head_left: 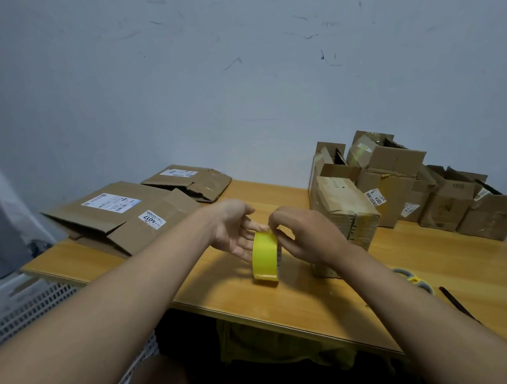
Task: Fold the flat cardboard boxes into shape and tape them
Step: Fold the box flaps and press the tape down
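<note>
- Over the tabletop's front edge, left hand (234, 232) cradles a yellow tape roll (265, 257) with straight fingers; right hand (303, 233) pinches its top, apparently seeking the tape's end
- Flat boxes (121, 216) wait at the back-left corner; folded boxes (393, 184) crowd the back-right; work seems roughly half done

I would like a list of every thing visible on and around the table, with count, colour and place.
tape roll: one, yellow, upright at table centre, between both hands
flat boxes: two, brown with white labels, table's left
folded boxes: several, brown, table's right, against the wall
nearest folded box: one, brown, behind the right hand
scissors: one pair, grey and yellow handles, table's right edge
table: one, light wood
wall: one, pale blue-grey, scuffed
left hand: open, fingers against the roll's side
right hand: grip pinching the roll's top
</note>
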